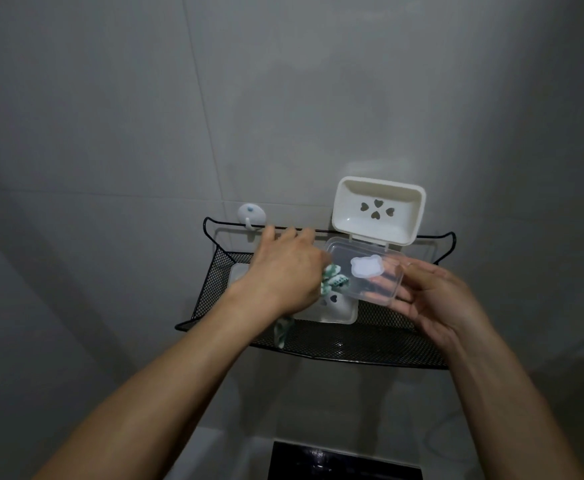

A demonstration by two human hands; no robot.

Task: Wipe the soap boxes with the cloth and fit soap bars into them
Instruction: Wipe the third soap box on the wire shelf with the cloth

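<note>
An open soap box is held up over the black mesh shelf (370, 341). Its white tray (349, 216) with heart-shaped holes tips up toward the wall, and its clear lid (339, 252) with a white bear shape faces me. My right hand (436, 299) holds the lid from beneath, fingers showing through the plastic and thumb at its edge. My left hand (283, 268) reaches over the shelf and holds a green-and-white cloth (334, 282) right beside the lid; one end dangles below the wrist. A second white soap box (341, 308) lies on the shelf, partly hidden under my left hand.
The shelf is fixed to a grey tiled wall and has raised mesh sides. A white adhesive hook (251, 214) sits on the wall above its left back corner. A clear piece of plastic (239, 273) lies at the shelf's left. A dark object (342, 462) is below.
</note>
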